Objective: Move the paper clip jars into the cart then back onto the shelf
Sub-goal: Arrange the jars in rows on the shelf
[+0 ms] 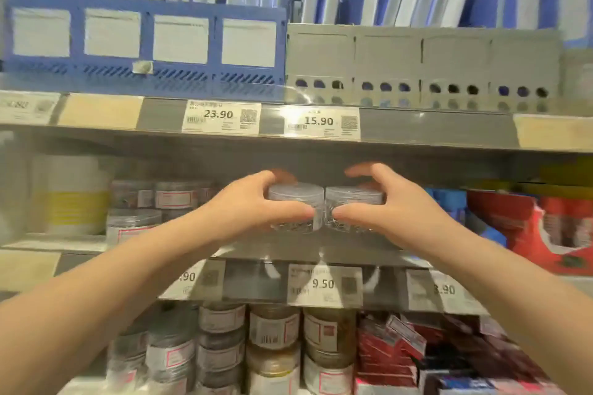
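Observation:
Two clear paper clip jars stand side by side, touching, at the middle shelf [288, 255], just above its front edge. My left hand [250, 205] grips the left jar [296, 199], thumb in front and fingers behind. My right hand [394, 205] grips the right jar [349, 199] the same way. Silver clips fill the bottom of both jars. I cannot tell whether the jars rest on the shelf or hang just above it. No cart is in view.
More labelled jars [160, 199] stand stacked to the left on the same shelf, red boxes [552, 228] to the right. The shelf below holds several jars [272, 330] and red packs [401, 346]. Overhead, a shelf edge with price tags [221, 117] hangs close above my hands.

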{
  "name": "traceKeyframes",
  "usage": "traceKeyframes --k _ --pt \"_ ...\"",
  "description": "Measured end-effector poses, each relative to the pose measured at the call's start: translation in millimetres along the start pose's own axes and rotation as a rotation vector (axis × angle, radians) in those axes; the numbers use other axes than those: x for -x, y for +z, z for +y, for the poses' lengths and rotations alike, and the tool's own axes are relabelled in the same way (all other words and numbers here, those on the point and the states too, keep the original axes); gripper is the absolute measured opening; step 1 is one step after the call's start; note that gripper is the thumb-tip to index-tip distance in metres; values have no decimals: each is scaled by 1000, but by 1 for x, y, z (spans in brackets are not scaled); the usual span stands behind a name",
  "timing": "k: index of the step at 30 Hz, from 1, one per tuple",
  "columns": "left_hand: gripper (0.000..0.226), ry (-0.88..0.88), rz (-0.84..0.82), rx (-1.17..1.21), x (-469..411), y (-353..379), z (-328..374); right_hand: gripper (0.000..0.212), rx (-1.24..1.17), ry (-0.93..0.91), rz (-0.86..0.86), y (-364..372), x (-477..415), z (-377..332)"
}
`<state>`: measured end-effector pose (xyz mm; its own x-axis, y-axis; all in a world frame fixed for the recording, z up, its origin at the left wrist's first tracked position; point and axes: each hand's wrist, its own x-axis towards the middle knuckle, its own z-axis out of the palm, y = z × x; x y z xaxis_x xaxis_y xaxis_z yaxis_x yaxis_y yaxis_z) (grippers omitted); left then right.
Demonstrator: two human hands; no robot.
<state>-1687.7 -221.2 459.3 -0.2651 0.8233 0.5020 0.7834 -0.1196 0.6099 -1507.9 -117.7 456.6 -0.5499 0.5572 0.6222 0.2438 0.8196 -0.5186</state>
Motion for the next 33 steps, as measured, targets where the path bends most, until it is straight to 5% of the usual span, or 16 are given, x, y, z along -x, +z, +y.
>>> traceKeyframes --k 7,23,33 --pt "50 -127 94 -172 1 -36 -27 61 78 -105 -222 35 -47 -12" --pt "50 -176 135 -381 8 -92 -74 66 136 -2 -488 104 -87 -18" --pt "53 -96 51 -358 12 -96 -94 91 104 89 -436 133 -110 -7"
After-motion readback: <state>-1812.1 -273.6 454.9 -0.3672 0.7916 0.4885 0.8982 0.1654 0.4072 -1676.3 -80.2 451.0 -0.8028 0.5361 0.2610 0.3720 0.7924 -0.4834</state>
